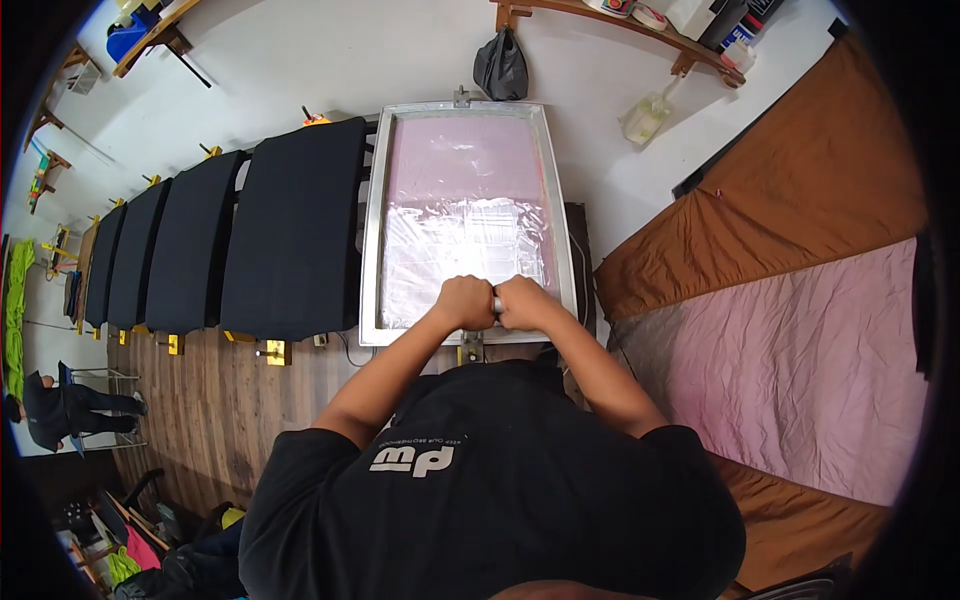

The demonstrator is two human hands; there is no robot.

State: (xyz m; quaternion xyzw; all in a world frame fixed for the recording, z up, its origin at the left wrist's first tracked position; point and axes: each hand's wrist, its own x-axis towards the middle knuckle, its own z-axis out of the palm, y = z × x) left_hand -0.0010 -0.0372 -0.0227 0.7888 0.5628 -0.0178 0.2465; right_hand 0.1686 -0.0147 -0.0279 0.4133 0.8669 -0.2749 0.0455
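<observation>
At the far left, a lime-green cloth [17,310] was seen hanging in loose folds beside the wall. Four long boards [295,230], covered in matte black fabric, were ranged side by side, with yellow brackets [277,353] set at their ends, above a wood-plank floor [220,390]. Next to them, a rectangular screen-printing frame [375,220] of silvery metal was placed in front of the person, its long axis pointed from the body toward the wall. Its pinkish mesh [465,165] was left smooth at the far half and was broken by glossy, wrinkled glare nearer the body. Over the near end, a grey handle [498,306] was gripped by the left hand [466,303] and the right hand [527,303], fingers curled and pressed together; fingertips were hidden. Only a short smooth piece was exposed between the fists, and its long axis could not be told. At the right, creased brown fabric [780,190] and crinkled pink fabric [800,360] were spread.
</observation>
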